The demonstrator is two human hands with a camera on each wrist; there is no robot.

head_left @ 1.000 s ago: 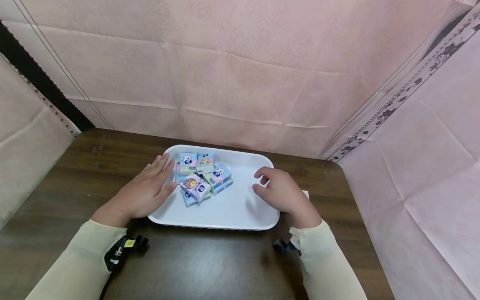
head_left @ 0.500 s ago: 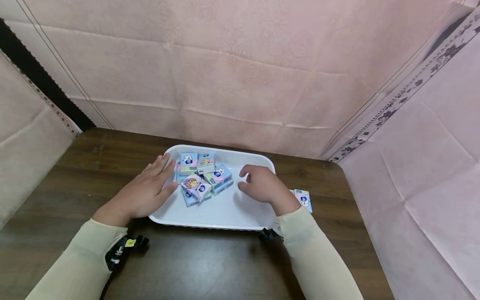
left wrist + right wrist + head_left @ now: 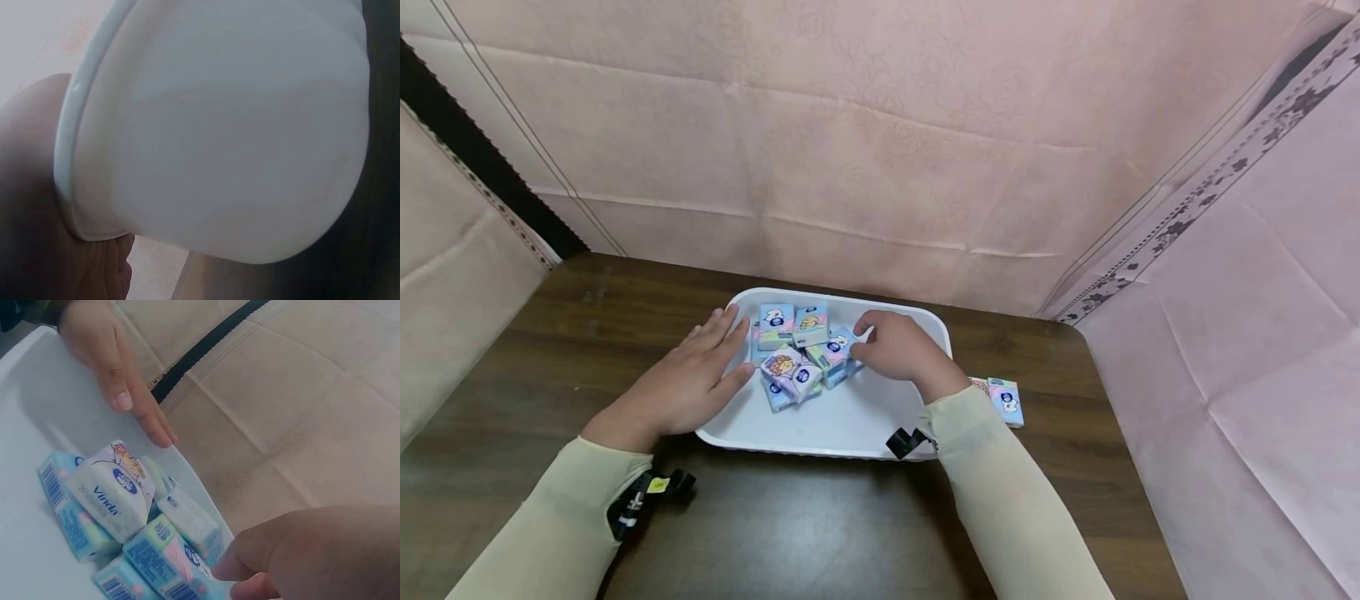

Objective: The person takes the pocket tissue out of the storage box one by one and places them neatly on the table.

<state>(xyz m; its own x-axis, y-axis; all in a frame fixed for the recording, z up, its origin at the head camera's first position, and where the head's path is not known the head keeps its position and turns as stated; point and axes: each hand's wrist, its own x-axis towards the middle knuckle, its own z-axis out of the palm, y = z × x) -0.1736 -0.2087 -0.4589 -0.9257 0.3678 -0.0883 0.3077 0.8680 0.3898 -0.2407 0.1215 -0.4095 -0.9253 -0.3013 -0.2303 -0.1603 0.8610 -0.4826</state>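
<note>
Left hand (image 3: 691, 385) on tray's (image 3: 850, 429) left rim, fingers straight, thumb apart; right hand (image 3: 901, 350) has thumb and forefinger at the heap's rightmost tissue pack (image 3: 826, 353), firm pinch or not, cannot tell. Work looks part-done; at least two outlying packs (image 3: 1006, 402) on table (image 3: 760, 517) at right, more heaped in tray.

The left sleeve (image 3: 542, 525) that ran down to my left hand (image 3: 696, 379) was long, plain and pale cream; the right sleeve (image 3: 1011, 492), towards my right hand (image 3: 895, 343), matched it. I wore a black wrist mount (image 3: 617, 504) with white marks and a small yellow label (image 3: 658, 485), and opposite it a black, angular bracket (image 3: 904, 443)
</note>
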